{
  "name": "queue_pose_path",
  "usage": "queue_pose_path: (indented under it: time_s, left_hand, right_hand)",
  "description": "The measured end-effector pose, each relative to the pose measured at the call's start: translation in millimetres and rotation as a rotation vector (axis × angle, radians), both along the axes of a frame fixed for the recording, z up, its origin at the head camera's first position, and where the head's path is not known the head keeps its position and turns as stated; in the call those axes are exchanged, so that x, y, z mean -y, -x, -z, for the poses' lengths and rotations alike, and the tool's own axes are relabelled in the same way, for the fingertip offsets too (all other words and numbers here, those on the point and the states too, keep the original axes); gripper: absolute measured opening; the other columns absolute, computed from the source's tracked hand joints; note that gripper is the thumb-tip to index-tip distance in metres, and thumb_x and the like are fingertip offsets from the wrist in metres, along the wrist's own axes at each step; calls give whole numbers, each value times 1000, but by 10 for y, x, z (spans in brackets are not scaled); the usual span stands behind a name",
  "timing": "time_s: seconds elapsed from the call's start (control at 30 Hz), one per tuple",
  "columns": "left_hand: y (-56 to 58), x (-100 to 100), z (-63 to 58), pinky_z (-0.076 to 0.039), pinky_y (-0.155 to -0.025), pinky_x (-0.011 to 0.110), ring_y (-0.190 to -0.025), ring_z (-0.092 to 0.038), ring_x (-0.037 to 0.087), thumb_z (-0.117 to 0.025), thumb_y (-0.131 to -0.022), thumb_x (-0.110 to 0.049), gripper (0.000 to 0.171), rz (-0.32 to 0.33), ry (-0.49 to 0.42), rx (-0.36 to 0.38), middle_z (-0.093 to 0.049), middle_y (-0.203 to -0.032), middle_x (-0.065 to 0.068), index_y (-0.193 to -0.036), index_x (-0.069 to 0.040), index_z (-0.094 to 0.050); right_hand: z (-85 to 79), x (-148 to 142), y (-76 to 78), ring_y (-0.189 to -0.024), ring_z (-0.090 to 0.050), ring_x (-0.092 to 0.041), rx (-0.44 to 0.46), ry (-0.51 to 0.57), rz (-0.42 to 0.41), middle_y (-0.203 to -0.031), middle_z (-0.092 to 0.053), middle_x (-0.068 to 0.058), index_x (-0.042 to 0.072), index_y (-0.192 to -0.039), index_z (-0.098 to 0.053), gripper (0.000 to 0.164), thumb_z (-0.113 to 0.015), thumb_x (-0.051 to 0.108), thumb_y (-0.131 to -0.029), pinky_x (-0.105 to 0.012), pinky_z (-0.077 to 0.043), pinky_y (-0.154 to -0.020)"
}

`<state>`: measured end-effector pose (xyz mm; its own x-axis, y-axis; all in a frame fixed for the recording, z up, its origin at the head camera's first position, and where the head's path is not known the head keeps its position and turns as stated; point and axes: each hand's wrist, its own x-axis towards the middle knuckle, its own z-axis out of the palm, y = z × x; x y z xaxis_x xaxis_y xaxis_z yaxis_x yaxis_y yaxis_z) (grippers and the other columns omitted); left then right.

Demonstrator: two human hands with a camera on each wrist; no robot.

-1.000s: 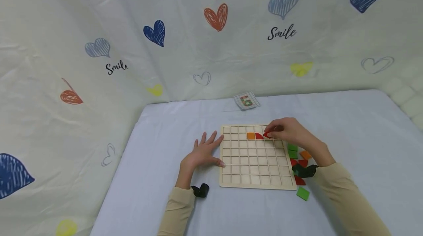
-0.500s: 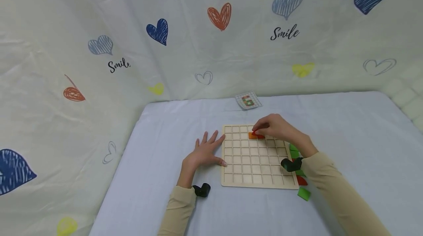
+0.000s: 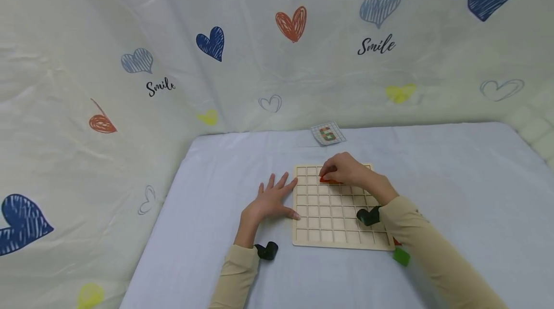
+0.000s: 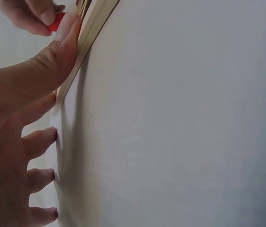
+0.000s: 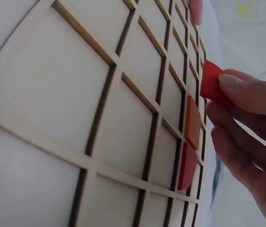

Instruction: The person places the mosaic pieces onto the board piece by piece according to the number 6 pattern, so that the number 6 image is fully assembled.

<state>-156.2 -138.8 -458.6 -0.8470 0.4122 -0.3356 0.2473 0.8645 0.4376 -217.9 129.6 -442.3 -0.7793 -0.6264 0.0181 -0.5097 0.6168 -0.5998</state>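
Between the thumb and fingers of my right hand (image 3: pixel 346 169) is a red tile with a curved edge (image 5: pixel 213 85), pinched just above the upper rows of a wooden grid board (image 3: pixel 333 212). Below it, as the right wrist view shows, an orange square tile (image 5: pixel 192 124) and a red rounded tile (image 5: pixel 186 165) lie in neighbouring cells. My left hand (image 3: pixel 270 201) is spread at the board's left side, with thumb and index fingertip at the frame's edge. In the left wrist view the pinched tile (image 4: pixel 56 22) peeks out beyond the left thumb.
A small card (image 3: pixel 328 134) printed with a coloured grid pattern lies behind the board. At the board's lower right corner are a green tile (image 3: pixel 401 256) and part of a red tile (image 3: pixel 396 241); the right forearm covers the area above them. A heart-printed curtain (image 3: pixel 242 83) hangs behind the table.
My right hand has moved left along the upper row with the red tile, past the placed red tile to the orange tile's left side. My left hand stays at the board's edge.
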Motion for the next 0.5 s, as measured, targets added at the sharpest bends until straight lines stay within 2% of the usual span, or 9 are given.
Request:
queue_pose_path:
  time_s: [0.2,0.5]
  left_hand:
    - [11,4,14,-1,-125,68,-159,5,41,-84,-81,-51,105,1,-12,8,-8,-174,4,-165,-27,-26]
    - [26,25,50,-4,-124,70,-159,4,42,-84,-81,-53,105,16,-1,-14,-9,-174,4,-165,-26,-27]
  right_hand:
    - [68,61,17,-85,-70,-21,-20,-27,-25,-94,-78,-6,6,-96,-81,10,-71,5,-95,-37,-59,-77]
    - [131,85,14,-86,-69,-25,-96,-37,-40,-92,-74,-7,4,-96,-82,10,-72,2,-93,-37,-59,-74]
